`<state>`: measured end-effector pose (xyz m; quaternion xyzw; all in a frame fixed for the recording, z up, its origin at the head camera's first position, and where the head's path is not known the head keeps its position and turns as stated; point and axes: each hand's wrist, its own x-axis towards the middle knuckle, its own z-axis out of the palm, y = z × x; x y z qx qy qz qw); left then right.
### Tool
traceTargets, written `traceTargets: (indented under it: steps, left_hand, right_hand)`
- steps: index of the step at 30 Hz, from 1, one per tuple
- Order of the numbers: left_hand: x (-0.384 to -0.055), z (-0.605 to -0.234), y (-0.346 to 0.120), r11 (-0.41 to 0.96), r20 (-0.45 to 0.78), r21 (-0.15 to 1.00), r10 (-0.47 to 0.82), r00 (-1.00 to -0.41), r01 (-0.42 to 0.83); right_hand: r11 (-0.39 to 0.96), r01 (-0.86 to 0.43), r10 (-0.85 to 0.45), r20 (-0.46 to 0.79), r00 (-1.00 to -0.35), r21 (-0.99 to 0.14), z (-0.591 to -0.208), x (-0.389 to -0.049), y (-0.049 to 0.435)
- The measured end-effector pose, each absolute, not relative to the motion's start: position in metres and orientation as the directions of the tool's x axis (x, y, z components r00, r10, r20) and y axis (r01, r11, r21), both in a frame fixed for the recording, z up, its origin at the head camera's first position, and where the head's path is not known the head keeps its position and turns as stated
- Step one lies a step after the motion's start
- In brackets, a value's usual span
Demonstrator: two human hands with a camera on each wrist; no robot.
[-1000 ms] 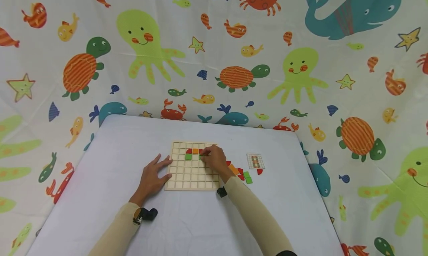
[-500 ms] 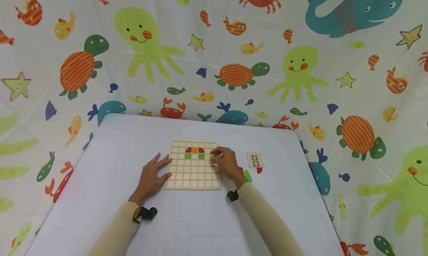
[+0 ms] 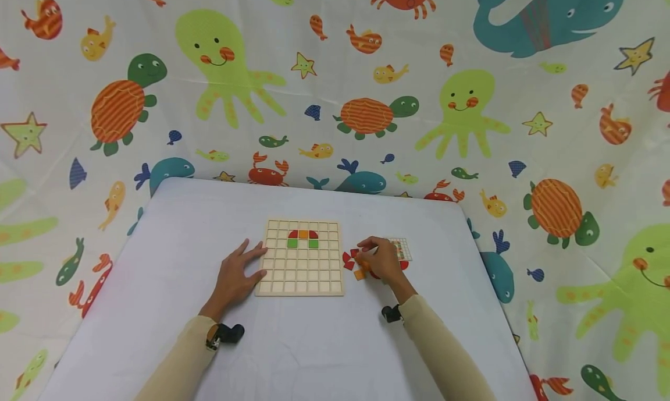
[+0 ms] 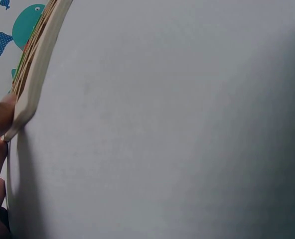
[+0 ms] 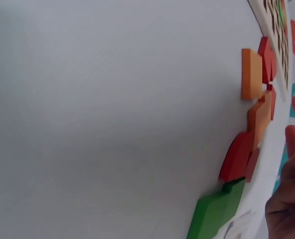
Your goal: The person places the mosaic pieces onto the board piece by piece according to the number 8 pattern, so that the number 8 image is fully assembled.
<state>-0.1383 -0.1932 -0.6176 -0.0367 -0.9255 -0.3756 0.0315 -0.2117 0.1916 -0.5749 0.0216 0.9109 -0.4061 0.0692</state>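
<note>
On the white table, we list 1 wooden grid board, its 2nd row from the far edge holding 1 orange square between 2 red rounded pieces; below the reds, 2 green squares, 1 cell apart. Left hand: fingers spread, touching the board's left edge. Right hand: thumb and fingers slightly parted, above the loose pieces right of the board; we see nothing gripped. Among these we record orange, red and green, partly hidden. Beyond the right hand, 1 gridded card, 1 red piece just beside its near edge.
</note>
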Motion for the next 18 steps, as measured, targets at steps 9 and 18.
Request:
traceTargets:
  steps: [9,18]
  left_hand:
    - [-0.1387,-0.6190,-0.1942,0.720,0.079,0.688,0.045,-0.996,0.087]
    - [-0.1386,-0.6218,-0.1936,0.719,0.111,0.687,0.038,-0.993,0.104]
  right_hand:
    - [0.722,0.154,0.013,-0.209,-0.978,-0.674,-0.5782,-0.2059,0.1979]
    - [0.737,0.135,-0.002,-0.202,-0.979,-0.662,-0.5794,-0.2033,0.1934]
